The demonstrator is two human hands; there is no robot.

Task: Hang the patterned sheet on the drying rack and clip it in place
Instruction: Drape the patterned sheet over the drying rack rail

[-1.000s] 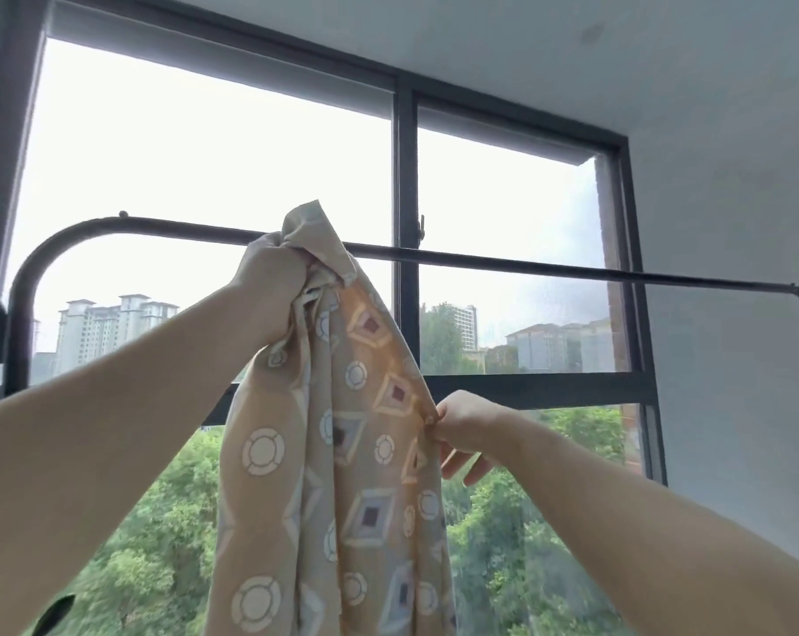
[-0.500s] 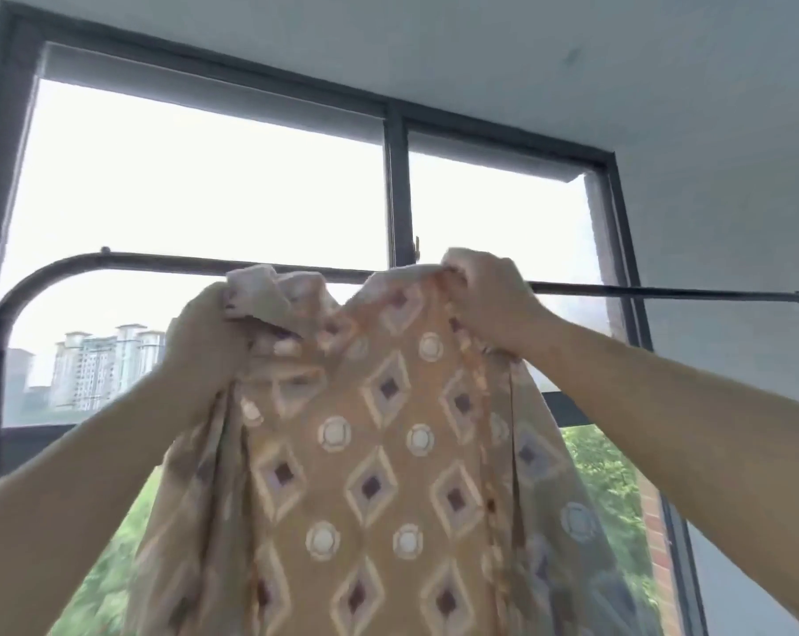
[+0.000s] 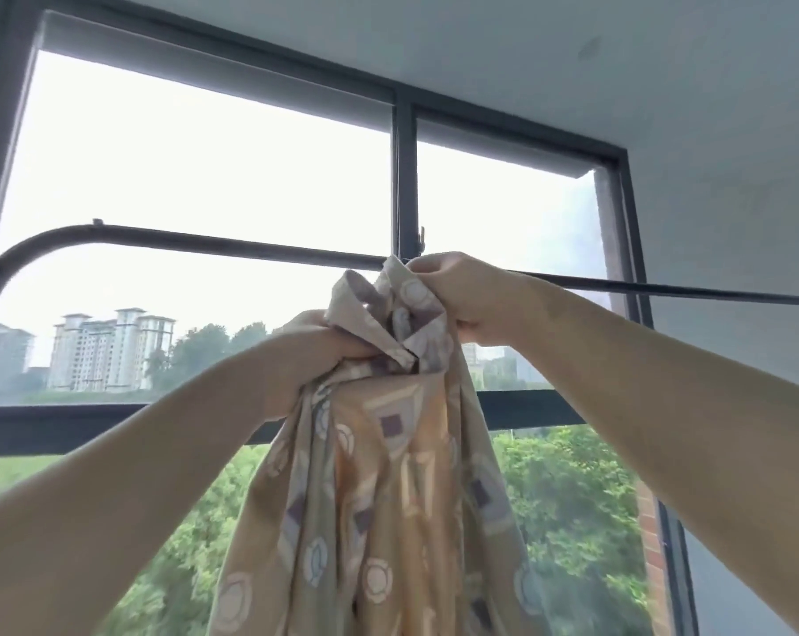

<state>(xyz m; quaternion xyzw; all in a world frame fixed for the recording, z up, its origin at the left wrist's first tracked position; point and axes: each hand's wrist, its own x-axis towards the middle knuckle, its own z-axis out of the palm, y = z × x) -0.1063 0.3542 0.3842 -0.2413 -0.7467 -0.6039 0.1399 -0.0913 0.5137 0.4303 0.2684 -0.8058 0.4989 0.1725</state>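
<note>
Sheet (image 3: 388,452) was spread, now bunched again: left hand (image 3: 315,351) and right hand (image 3: 462,296) curl tight round its top beside rack rail (image 3: 205,241), not draped yet

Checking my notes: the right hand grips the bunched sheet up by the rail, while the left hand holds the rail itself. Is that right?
Not quite. The head view shows the left hand below the rail, not on it, gripping the bunched sheet too. The right hand does grip the sheet up by the rail.
</note>
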